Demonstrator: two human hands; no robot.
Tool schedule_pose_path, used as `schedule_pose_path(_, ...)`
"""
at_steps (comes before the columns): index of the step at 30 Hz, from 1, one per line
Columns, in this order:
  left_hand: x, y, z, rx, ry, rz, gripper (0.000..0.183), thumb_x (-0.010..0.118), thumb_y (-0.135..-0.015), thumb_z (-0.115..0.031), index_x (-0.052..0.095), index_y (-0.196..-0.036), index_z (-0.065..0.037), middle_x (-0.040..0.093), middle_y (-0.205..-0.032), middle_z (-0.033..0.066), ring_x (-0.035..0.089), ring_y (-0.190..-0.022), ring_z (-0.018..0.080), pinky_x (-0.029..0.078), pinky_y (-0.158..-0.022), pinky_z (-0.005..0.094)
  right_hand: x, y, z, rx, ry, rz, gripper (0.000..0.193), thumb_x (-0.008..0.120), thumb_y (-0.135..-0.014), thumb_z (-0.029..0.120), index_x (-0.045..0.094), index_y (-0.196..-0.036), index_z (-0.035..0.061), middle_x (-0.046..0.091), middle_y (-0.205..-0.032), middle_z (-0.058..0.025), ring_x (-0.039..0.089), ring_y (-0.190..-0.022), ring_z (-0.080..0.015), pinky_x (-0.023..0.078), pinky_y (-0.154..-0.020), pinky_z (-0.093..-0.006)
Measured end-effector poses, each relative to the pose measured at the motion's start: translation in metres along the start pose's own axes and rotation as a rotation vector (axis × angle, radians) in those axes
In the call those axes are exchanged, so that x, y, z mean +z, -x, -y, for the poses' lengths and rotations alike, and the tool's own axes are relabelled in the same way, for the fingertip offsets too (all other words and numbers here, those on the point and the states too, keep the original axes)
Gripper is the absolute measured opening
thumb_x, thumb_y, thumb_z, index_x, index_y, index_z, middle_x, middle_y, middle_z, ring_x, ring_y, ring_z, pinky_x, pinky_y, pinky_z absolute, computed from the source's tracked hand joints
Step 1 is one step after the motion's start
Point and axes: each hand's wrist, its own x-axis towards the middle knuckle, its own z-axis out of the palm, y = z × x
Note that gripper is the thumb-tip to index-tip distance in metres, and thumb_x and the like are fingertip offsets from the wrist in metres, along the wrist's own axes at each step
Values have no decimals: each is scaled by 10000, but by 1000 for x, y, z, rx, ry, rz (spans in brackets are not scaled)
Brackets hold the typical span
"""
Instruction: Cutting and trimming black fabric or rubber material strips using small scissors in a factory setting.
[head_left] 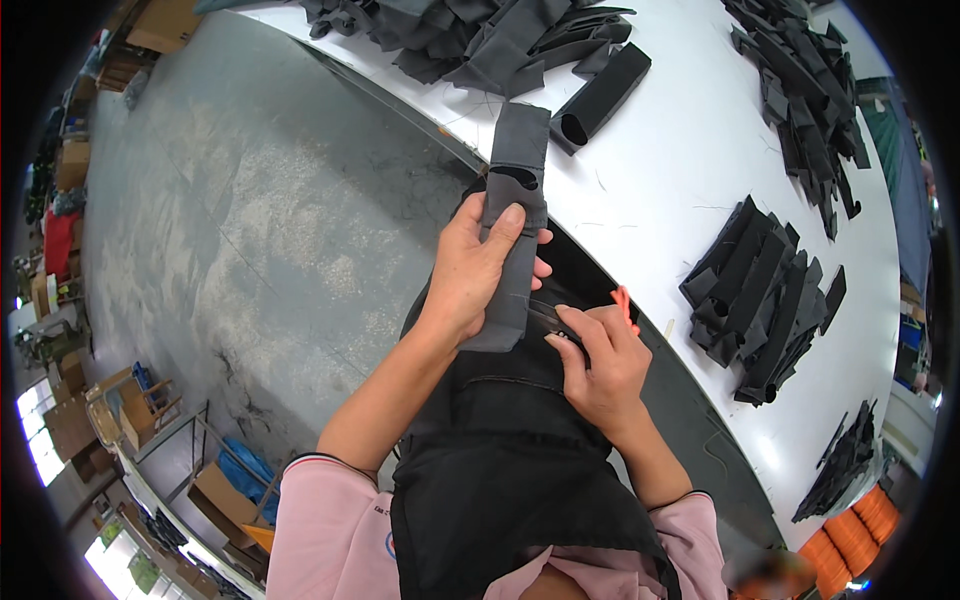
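My left hand (478, 262) grips a dark grey fabric strip (514, 285) with its thumb on top and the fingers behind. The strip hangs lengthwise over my black apron (500, 470). A stitched seam crosses it, and a dark gap shows in the layers above my thumb. Close to its lower right edge, my right hand (608, 365) is closed in a pinch on a slim metal tool (545, 316) that looks like thread snips. Most of that tool is hidden by my fingers. Something bright orange (625, 304), perhaps a cord, shows behind the right knuckles.
A white table (640, 200) runs diagonally along my right. It carries a dark fabric heap (430, 35), one folded strip (600, 98), a stacked bundle (760, 300) and a long pile (805, 100). Orange rolls (860, 535) are at lower right. Grey floor (260, 200) spreads left, with cardboard boxes (222, 495) beyond.
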Motion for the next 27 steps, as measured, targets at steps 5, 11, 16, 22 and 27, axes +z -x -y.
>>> schedule_pose_path(5, -1, 1, 1, -10, 0, 5, 294, 532, -939, -269, 469, -1097, -29, 636, -891, 142, 628, -606, 140, 524, -497, 230, -2, -6, 7, -42, 123, 71, 309, 725, -661, 5, 640, -957, 31, 562, -750, -88, 540, -593, -204, 436, -533, -295)
schedule_pose_path(11, -3, 0, 6, -21, 4, 8, 292, 525, -943, -264, 463, -1099, -26, 638, -890, 146, 628, -602, 144, 525, -496, 237, -2, 1, 0, -81, 109, -80, 266, 727, -676, 80, 653, -931, 60, 526, -707, -12, 477, -524, -166, 368, -477, -270)
schedule_pose_path(16, -3, 1, 6, -20, -5, 12, 296, 530, -940, -265, 462, -1098, -23, 639, -891, 149, 630, -603, 148, 527, -500, 241, 0, -2, 2, -55, 106, 6, 275, 729, -671, 72, 654, -935, 59, 520, -702, -17, 477, -518, -168, 372, -477, -272)
schedule_pose_path(22, -3, 3, 3, -38, -13, -2, 311, 537, -936, -280, 465, -1096, -23, 639, -892, 151, 632, -606, 151, 526, -507, 244, -2, -3, 6, -44, 102, 29, 260, 728, -672, 77, 647, -919, 67, 506, -712, -31, 480, -516, -179, 366, -466, -275)
schedule_pose_path(27, -3, 5, 6, -21, -6, 18, 330, 534, -936, -299, 459, -1081, -13, 628, -877, 129, 627, -612, 155, 520, -516, 260, -6, -9, 10, -31, 58, 120, 265, 720, -678, 70, 634, -928, 60, 500, -748, -43, 476, -503, -185, 370, -454, -282)
